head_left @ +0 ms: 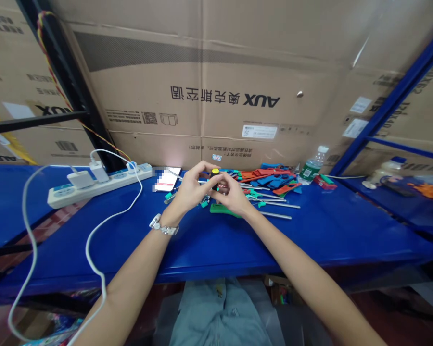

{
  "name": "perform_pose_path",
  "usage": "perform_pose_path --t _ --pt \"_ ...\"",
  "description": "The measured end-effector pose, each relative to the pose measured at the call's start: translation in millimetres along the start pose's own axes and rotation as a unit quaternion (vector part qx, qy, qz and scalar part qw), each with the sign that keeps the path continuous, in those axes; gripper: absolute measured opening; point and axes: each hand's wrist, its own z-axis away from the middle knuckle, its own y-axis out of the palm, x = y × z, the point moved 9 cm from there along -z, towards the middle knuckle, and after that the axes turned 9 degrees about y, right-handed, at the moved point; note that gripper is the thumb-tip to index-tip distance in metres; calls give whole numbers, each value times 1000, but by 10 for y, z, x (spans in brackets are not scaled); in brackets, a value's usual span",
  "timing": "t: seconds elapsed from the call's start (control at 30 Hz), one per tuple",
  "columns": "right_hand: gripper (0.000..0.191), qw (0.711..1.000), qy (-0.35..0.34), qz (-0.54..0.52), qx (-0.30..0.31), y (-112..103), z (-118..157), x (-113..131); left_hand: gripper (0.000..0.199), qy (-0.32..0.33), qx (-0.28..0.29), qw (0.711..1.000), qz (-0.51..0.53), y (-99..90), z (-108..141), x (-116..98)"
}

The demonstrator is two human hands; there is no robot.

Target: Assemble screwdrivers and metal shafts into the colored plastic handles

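Over the middle of the blue table my left hand (193, 188) and my right hand (234, 193) meet, fingers closed on a small black piece with a yellow round top (215, 171). Most of that piece is hidden by my fingers. Beneath and behind my hands lie several metal rods (276, 216) with small green plastic parts (261, 204). A green handle (223, 210) rests just under my right hand. Red and blue flat plastic pieces (274, 179) are heaped to the right of my hands.
A white power strip (101, 185) with chargers and a white cable (94, 235) is on the left. A phone (167, 179) lies near my left hand. At the back right stands a water bottle (313, 166) by a small red box (324, 182). Cardboard (220, 67) rises behind the table (216, 250).
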Motion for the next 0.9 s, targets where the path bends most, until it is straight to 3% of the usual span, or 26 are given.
perform_pose_path --t 0.07,0.17,0.37,0.47,0.53,0.63,0.73,0.9 --pt "34 997 -12 2 -72 -76 -3 11 23 18 -35 999 -29 -23 -11 -16" --pt "32 996 -18 19 -83 -90 -24 34 26 24 -38 997 -63 -13 -15 -30" --pt "36 994 29 -10 103 35 -87 53 39 -17 57 997 45 96 5 22" --pt "37 989 33 13 145 104 -74 48 33 -34 34 998 37 30 -8 79" --pt "35 994 13 38 100 85 -74 48 24 -24 -17 1000 1 -56 -21 89" --pt "37 998 -11 59 -30 -31 -60 41 22 4 -83 995 -58 -127 -17 56" --pt "30 996 8 45 -73 -66 -49 -3 26 19 -89 992 -92 -97 -7 9" --pt "31 997 46 -20 66 38 -65 22 34 -14 12 1000 6 74 10 41"
